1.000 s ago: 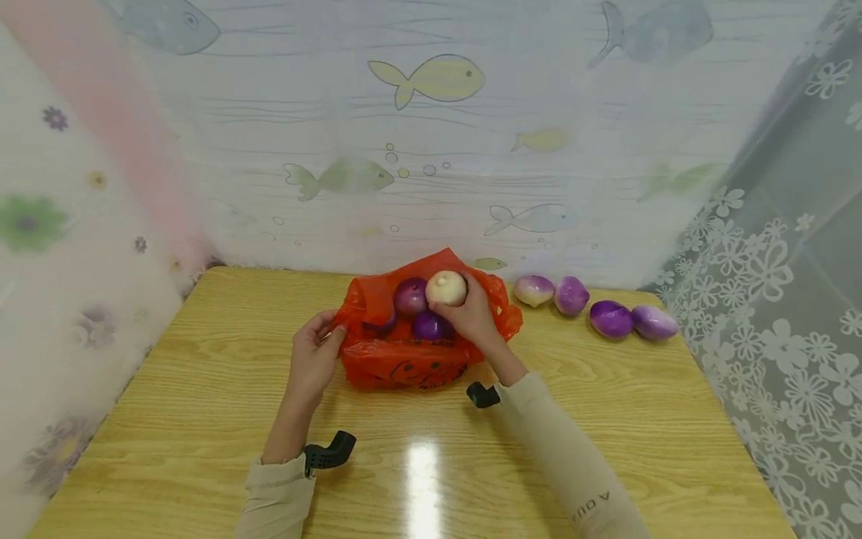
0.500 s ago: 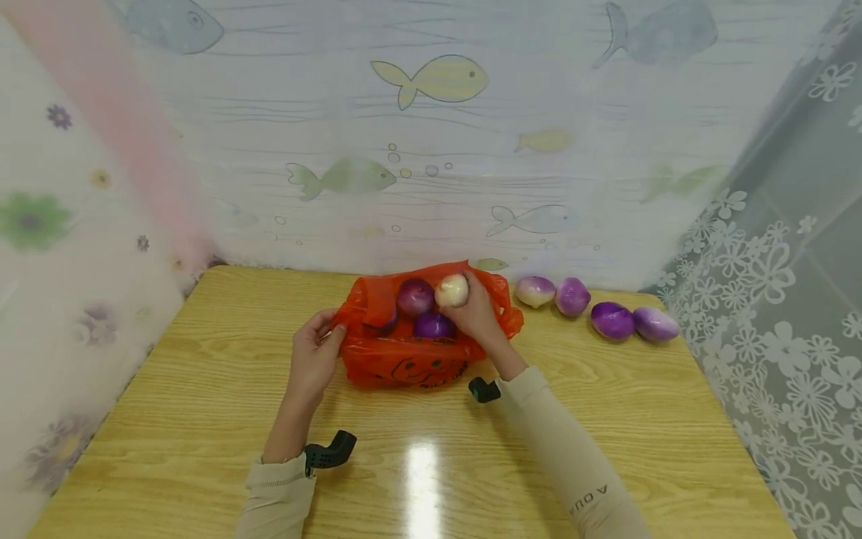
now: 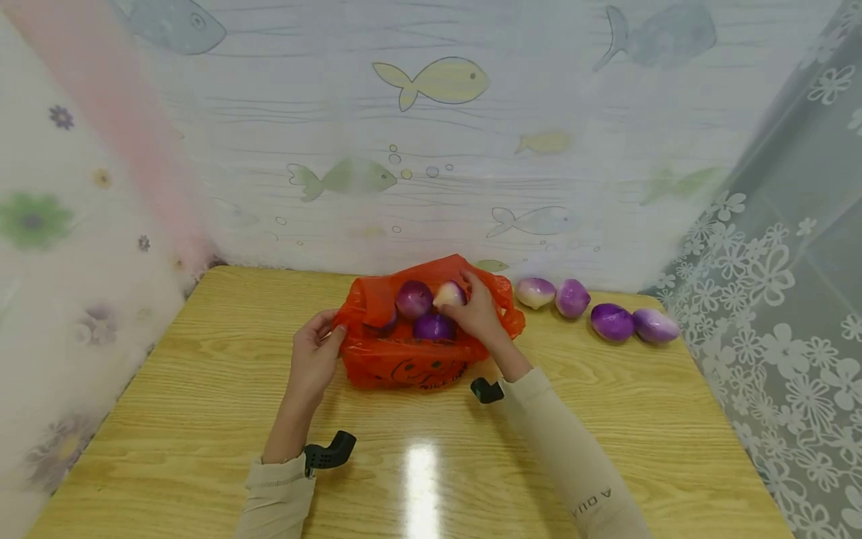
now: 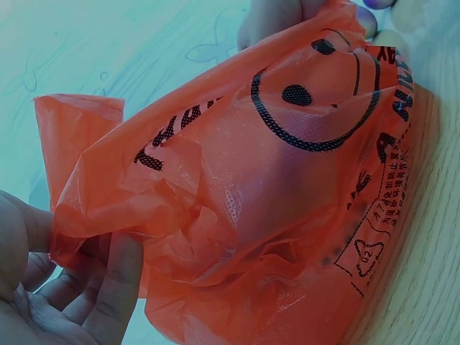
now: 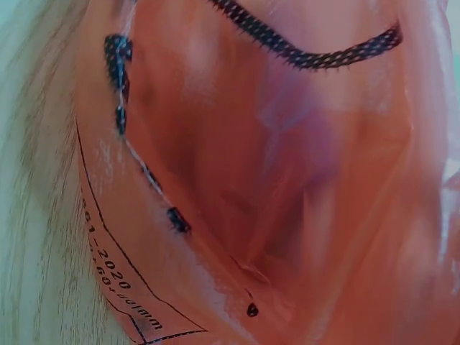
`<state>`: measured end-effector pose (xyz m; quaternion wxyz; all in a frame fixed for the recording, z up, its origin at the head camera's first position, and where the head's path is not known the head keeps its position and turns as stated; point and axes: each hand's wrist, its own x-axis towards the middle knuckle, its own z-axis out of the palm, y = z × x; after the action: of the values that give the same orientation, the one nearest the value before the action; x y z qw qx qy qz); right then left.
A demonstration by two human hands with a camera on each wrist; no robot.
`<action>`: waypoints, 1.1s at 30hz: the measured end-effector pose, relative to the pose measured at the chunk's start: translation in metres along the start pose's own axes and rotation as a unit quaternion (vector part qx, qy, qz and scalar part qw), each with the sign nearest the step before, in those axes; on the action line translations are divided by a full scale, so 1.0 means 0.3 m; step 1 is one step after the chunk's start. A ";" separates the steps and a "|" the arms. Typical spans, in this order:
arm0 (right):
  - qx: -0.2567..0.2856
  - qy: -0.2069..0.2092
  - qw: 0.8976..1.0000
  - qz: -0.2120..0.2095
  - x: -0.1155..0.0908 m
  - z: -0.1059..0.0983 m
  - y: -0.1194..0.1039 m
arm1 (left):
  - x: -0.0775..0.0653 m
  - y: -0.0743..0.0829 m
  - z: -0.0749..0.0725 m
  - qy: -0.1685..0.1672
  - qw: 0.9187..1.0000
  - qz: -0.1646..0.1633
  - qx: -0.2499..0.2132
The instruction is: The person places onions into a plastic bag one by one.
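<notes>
A red plastic bag (image 3: 404,367) with a printed smiley face lies with its mouth spread, several purple onions inside. My left hand (image 3: 316,355) pinches the bag's left edge between thumb and fingers, as the left wrist view also shows. My right hand (image 3: 481,311) is at the right of the bag's mouth, thumb and fingers spread beside a white-and-purple onion (image 3: 449,294). Next to that onion sit a purple onion (image 3: 414,299) and a darker one (image 3: 434,327). Another onion (image 3: 384,323) is partly covered by the bag's left flap. The right wrist view shows only the bag's plastic (image 5: 287,180).
On the wooden table (image 3: 377,457), right of the bag, several more onions lie in a loose row, among them a pale one (image 3: 535,293) and a dark purple one (image 3: 612,322). A fish-patterned curtain (image 3: 431,150) hangs along the back edge.
The right hand has lowered the white-and-purple onion into the bag, slightly to the right. The onion has turned, and the fingers have spread from it. The left hand stays on the bag.
</notes>
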<state>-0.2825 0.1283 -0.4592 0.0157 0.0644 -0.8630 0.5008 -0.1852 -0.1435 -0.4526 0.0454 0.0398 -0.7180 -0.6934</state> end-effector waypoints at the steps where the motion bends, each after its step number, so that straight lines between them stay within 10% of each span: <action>1: 0.003 0.002 1.000 0.001 -0.003 -0.001 -0.001 | 0.000 0.000 0.000 -0.001 1.000 0.001 -0.001; 33: 0.203 0.057 0.972 -0.099 -0.114 -0.071 -0.115 | -0.006 0.018 0.006 -0.001 1.000 -0.013 0.022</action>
<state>-0.2451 0.1332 -0.4220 0.1010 0.1222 -0.7301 0.6647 -0.1835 -0.1412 -0.4473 0.0342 0.0495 -0.7327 -0.6779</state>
